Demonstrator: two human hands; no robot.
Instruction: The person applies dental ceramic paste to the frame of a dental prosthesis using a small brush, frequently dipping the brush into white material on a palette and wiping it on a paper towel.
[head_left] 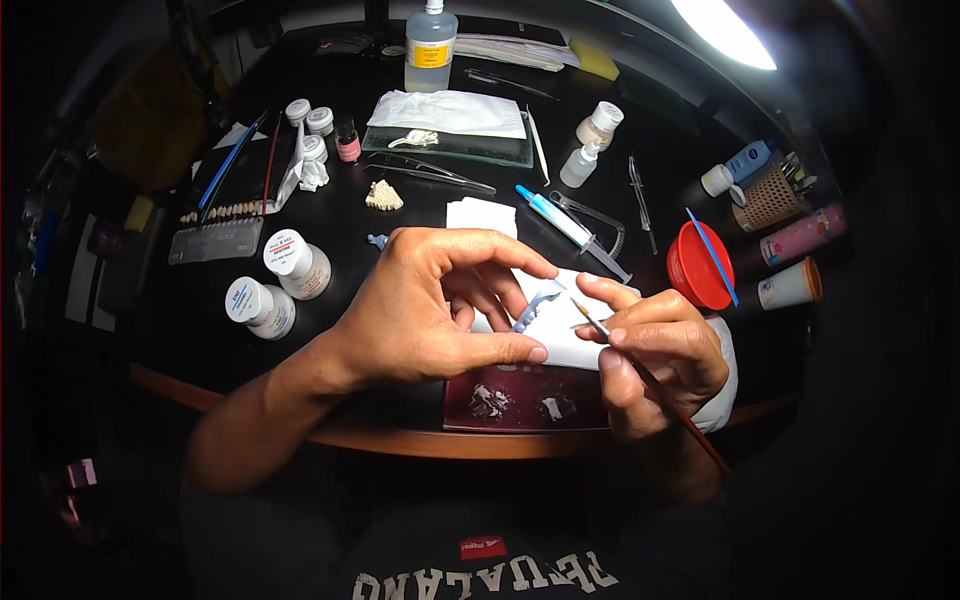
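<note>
My left hand [420, 300] curls around a small curved blue-grey piece [537, 308] that looks like a dental mould with tooth-like shapes along it. The thumb is below it and the index finger above; how the other fingers grip it is partly hidden. In my right hand [665, 350] is a thin brush [665, 400] with a dark red handle, pinched near its front end. Its tip points at the blue-grey piece, a short gap away. Beneath both hands lies folded white paper [575, 350], partly over a maroon pad [525, 415] with white smears.
A syringe [565, 222] and tweezers [430, 178] lie beyond my hands. At left stand white-lidded jars [297, 265] near a tooth shade guide [215, 240]. A red bowl [695, 268] sits at right. Behind are a glass slab [480, 150] and a bottle [430, 60].
</note>
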